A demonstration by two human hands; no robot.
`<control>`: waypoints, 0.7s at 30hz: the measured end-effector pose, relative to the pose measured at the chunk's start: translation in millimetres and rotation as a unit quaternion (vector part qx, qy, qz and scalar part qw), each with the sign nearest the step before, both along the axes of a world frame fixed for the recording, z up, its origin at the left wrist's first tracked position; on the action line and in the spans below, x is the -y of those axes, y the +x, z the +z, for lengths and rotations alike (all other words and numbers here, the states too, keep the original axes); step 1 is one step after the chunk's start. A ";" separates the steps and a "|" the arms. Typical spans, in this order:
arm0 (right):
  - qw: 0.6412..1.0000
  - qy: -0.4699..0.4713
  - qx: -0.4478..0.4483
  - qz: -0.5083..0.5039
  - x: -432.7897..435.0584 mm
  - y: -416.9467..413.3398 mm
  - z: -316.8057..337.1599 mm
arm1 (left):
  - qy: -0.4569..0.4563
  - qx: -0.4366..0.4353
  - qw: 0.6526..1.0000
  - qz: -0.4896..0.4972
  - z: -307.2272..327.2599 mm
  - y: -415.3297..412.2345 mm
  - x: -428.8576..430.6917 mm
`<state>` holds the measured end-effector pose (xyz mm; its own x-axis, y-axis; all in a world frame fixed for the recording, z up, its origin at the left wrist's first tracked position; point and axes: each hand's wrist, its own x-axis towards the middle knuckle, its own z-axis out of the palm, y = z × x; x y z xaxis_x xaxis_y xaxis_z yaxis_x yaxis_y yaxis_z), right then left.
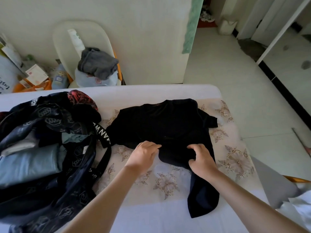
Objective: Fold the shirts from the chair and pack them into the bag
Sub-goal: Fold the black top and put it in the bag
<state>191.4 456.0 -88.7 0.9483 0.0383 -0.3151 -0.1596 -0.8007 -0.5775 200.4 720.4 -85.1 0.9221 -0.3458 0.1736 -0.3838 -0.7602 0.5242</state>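
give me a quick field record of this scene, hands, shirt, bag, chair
black shirt: spread on the bed, not yet neatly folded
left hand: fingertips at the shirt's near edge, grip unclear
right hand: fingers curled on the shirt's fabric
bag: open on the bed, left of the shirt, folded light blue clothes inside
chair: behind the bed, grey garment lying on a light blue one

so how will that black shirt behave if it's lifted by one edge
Probably floppy: the black shirt bunches where the right hand grips it. Likely light, since its thin cloth lies flat on the bed. It should sag, not hold shape.
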 end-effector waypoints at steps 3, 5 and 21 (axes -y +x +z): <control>0.997 -0.014 -0.032 -0.073 -5.6 -3.4 16.3 | -0.051 -0.045 0.995 0.077 18.8 -17.4 -10.2; 0.994 0.008 -0.045 -0.101 -11.9 -9.4 27.8 | -0.077 -0.055 0.987 0.131 29.5 -30.5 -20.0; 0.981 0.049 -0.156 0.102 -66.0 -103.0 40.9 | 0.236 -0.225 0.927 0.186 26.6 -158.0 -90.5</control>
<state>88.4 521.9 -47.8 0.7750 0.2626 -0.5748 -0.1834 -0.7770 -0.6022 42.4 810.9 -58.5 0.9353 0.0700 -0.3469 0.1269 -0.9814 0.1440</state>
